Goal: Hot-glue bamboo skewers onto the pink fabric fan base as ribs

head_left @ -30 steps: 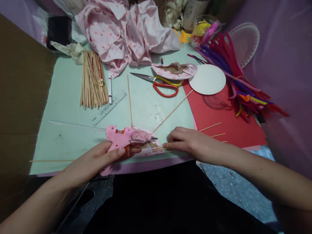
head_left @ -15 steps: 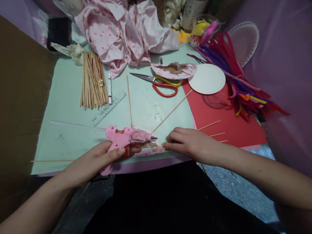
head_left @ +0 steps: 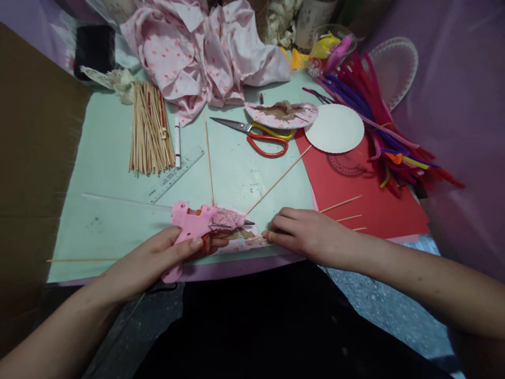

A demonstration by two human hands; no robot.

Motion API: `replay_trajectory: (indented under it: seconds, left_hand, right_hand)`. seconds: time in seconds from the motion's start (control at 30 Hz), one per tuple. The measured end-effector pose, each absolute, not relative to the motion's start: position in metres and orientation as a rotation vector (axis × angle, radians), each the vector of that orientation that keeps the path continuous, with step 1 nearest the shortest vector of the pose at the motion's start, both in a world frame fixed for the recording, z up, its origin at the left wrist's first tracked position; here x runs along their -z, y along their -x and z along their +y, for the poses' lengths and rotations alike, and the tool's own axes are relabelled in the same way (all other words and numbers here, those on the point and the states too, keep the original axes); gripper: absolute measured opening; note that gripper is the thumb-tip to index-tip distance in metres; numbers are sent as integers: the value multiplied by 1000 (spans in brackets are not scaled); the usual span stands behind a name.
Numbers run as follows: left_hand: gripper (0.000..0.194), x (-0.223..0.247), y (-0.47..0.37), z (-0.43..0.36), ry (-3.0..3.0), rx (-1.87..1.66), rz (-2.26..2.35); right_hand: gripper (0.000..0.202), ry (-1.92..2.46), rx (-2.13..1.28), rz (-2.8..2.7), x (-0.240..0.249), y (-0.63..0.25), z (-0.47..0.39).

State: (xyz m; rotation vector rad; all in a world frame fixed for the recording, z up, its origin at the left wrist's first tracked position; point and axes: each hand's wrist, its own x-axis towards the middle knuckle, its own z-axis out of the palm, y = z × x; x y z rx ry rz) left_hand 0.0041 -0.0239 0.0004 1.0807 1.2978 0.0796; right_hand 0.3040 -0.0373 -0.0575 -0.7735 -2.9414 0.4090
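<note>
Glue gun [head_left: 191,223], nozzle [head_left: 249,222] pointing right, long axis nearly crosswise

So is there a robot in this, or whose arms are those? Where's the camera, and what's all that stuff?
No robot here! The left hand and right hand belong to a person wearing a camera on their head. It looks forward and down, so you see roughly what they see.

The left hand has a pink glue gun in its grip. The right hand is at some thin wooden sticks by a pink spotted piece; I can't tell if it pinches them.

Farther back on the pale green surface lie a bundle of sticks, a clear ruler, a white marker and scissors. At the far side is crumpled spotted cloth.
</note>
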Motion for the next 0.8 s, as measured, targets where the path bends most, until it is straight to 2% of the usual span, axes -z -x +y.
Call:
replay_trajectory:
  seconds: [0.37,0.53,0.63,0.8]
  left_hand:
    - [33,-3,-7,-25,-1176,-92,1361]
    - [32,-4,-7,-30,-1150,-109,1476]
    - [36,-5,-7,-31,-1187,-65,1616]
    - [40,-3,-5,-30,-1246,22,1662]
  right_hand:
    - [30,807,-477,-2924,59,-306,-38]
    - [41,892,-562,-2771,40,-326,-37]
    - [47,1086,-358,-2607,18,-351,-36]
    - [44,1259,36,-2424,-11,-384,-36]
